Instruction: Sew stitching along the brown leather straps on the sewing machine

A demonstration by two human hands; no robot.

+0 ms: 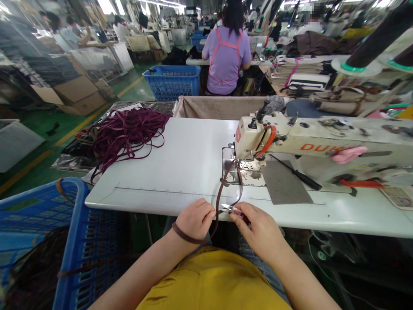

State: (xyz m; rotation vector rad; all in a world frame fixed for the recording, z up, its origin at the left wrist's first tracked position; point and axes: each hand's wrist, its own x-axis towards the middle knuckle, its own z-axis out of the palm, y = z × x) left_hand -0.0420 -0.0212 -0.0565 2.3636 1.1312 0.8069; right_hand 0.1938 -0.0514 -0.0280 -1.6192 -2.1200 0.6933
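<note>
My left hand (196,218) is closed on a narrow brown strap (220,193) near the front edge of the table. One length of that strap crosses my left wrist, and a loop of it runs up to the needle area of the sewing machine (258,137). In my right hand (258,224) is a small pair of thread snips (227,208), its fingers wrapped round the grip. The snips' blades point left and lie right by the strap. Whether the blades touch the strap I cannot tell.
A heap of maroon straps (129,129) lies at the table's left end. A blue basket (69,241) with dark material stands at lower left. Right of the needle are a grey sheet (285,185) and a black-handled tool (306,178). Ahead, a person (227,56) in purple sits.
</note>
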